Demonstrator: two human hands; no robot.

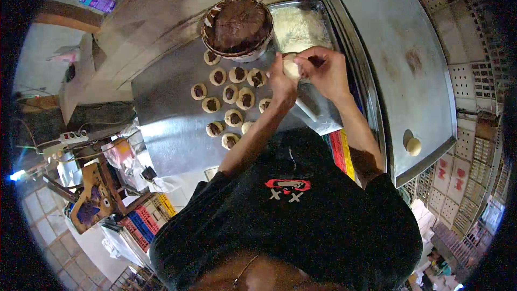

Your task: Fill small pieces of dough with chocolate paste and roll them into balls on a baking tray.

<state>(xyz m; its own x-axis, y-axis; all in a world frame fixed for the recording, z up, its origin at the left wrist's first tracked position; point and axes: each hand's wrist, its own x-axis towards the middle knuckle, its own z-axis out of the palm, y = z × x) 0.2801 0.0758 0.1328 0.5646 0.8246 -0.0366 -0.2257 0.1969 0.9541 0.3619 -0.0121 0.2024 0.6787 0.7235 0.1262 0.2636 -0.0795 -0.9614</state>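
Between my two hands is a pale piece of dough [291, 68], held over the near edge of a metal tray [329, 15] of pale, floury-looking stuff. My left hand [283, 85] is closed round the dough's left side. My right hand [327, 74] pinches its right edge with bent fingers. Any filling in this piece is hidden from me. To the left, several flattened dough rounds [230, 95] topped with dark brown filling lie on the metal table [169, 129]. Beyond them stands a wide round tub [258, 53] of dark brown paste.
At the right, a large metal tray [389, 83] with raised edges holds one dough ball [413, 147]. A pale rod-like piece [307, 109] lies below my hands. Stacked coloured crates [142, 221] stand at lower left, near a power strip [74, 137]. A purple bottle [97, 0] lies far left.
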